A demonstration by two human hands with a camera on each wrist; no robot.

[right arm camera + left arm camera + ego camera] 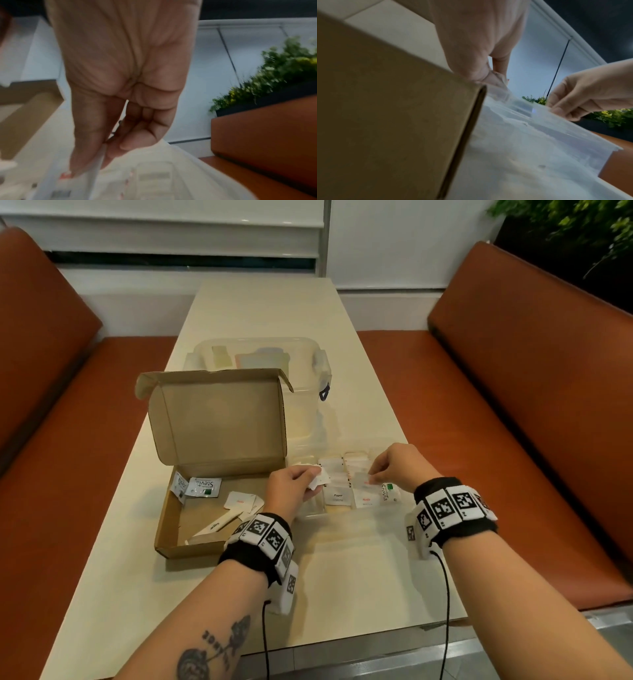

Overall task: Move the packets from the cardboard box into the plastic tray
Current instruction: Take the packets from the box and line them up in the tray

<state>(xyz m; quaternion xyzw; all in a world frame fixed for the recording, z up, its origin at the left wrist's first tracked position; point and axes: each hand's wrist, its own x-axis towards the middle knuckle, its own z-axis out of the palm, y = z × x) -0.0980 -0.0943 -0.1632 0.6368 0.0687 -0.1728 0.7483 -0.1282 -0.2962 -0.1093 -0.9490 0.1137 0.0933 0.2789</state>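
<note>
The open cardboard box (171, 522) lies at the left with Stevia packets (202, 487), a salt packet (239, 501) and a sugar stick (215, 527) inside. To its right stands the clear plastic tray (310, 513), its compartments holding pepper, salt and Stevia packets (337, 496). My left hand (313, 481) grips a few white packets (320, 479) over the tray's left side, beside the box wall (393, 108). Over the tray's middle, my right hand (375, 475) pinches one white packet (98, 161) between thumb and fingers.
A clear lidded container (260, 357) stands behind the box's raised lid (219, 422). Orange benches (513, 405) flank the long pale table (342, 577). A planter of green plants (274, 81) sits behind the right bench.
</note>
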